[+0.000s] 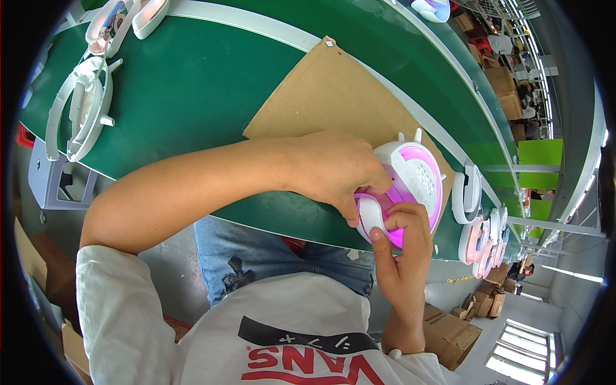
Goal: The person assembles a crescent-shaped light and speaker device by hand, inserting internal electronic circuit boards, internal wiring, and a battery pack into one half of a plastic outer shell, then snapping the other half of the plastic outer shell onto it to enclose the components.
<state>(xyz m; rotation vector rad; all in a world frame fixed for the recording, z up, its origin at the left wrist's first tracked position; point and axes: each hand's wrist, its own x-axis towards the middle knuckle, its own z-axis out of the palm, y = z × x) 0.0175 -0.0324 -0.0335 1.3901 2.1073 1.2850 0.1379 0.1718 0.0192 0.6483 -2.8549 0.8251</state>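
Note:
A white plastic housing (423,178) with a magenta inner rim and small holes in its face lies at the right edge of a brown cardboard sheet (327,96). At its near end sits a white rounded piece (370,217) edged in magenta. My left hand (343,170) reaches across from the left, fingers curled into the housing and thumb down beside the rounded piece. From the near side my right hand (405,240) is closed on the same piece, thumb at its lower end and fingers over the magenta rim. The left fingertips are partly hidden inside the housing.
White curved frames (86,109) and an open pink-and-white housing (109,27) rest on the green work surface (186,83) at left. A white-and-grey arched part (470,192) and several pink-and-white housings (478,240) stand at right. A grey-blue stool (54,179) is below the left edge.

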